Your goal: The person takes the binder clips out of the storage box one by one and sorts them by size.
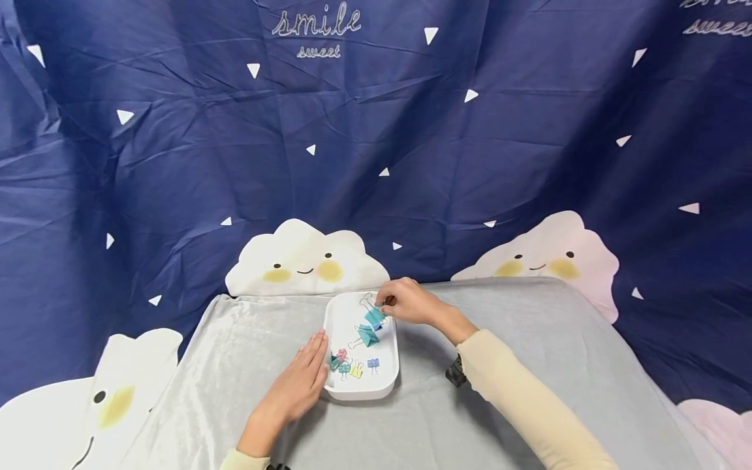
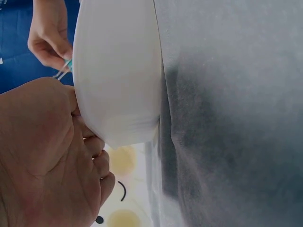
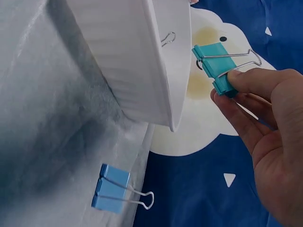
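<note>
My right hand (image 1: 411, 301) pinches a large teal binder clip (image 3: 217, 61) by thumb and fingers, its wire handles sticking out. It holds the clip over the far right part of a white plastic tray (image 1: 384, 385). My left hand (image 1: 299, 378) rests against the tray's left side, fingers stretched along the rim. Inside the tray lies another large teal binder clip (image 1: 367, 336). Near its front are smaller binder clips: a pink clip (image 1: 341, 354), a yellow clip (image 1: 356, 370), a small blue clip (image 1: 373, 363) and teal ones.
Grey cloth (image 1: 247, 346) covers the table under the tray. In the right wrist view, a blue binder clip (image 3: 111, 188) lies on the cloth outside the tray. Behind the table hangs a dark blue curtain (image 1: 352, 196) with clouds and white triangles.
</note>
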Demonstrator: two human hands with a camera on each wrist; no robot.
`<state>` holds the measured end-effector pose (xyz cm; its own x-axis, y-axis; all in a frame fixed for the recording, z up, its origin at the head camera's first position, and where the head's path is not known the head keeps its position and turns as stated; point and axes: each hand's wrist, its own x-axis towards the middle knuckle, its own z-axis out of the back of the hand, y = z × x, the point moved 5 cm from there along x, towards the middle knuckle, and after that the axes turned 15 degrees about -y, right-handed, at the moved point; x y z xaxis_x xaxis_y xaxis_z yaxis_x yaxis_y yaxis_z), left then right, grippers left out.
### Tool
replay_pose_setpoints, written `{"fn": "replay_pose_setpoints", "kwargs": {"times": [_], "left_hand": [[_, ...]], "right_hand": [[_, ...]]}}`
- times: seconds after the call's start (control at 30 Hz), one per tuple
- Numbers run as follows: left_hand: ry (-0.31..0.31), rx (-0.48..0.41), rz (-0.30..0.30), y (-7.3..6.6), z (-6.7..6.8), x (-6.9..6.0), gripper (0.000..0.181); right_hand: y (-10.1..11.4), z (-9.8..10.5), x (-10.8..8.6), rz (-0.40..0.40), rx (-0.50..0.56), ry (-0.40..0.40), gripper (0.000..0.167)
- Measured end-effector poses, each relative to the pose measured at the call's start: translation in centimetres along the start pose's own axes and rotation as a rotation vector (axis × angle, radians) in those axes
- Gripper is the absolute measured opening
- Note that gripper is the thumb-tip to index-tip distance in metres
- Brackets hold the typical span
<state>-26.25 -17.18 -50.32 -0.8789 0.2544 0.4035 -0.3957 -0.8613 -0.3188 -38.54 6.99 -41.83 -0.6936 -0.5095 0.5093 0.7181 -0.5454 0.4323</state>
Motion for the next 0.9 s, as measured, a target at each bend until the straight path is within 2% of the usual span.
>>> {"fn": "replay_pose_setpoints", "kwargs": {"times": [0.1, 0.3, 0.57, 0.9], "left_hand": [[0.019, 0.024, 0.01, 0.1, -0.1, 0.0, 0.058], [0.014, 0.043, 0.011, 0.3, -0.3, 0.0, 0.058], [0.004, 0.041, 0.006, 0.1, -0.1, 0.1, 0.058], [-0.001, 0.04, 0.005, 0.2, -0.3, 0.2, 0.058]], "right_hand": [[-0.3, 0.5, -0.4, 0.001, -0.006, -0.006, 0.011], [-0.9, 1.8, -1.1, 0.013, -0.04, -0.027, 0.011], [-1.8, 3.7, -2.0, 0.009, -0.063, -0.076, 0.011], [-2.9, 5.2, -3.3, 0.0, -0.056, -0.096, 0.013]]}}
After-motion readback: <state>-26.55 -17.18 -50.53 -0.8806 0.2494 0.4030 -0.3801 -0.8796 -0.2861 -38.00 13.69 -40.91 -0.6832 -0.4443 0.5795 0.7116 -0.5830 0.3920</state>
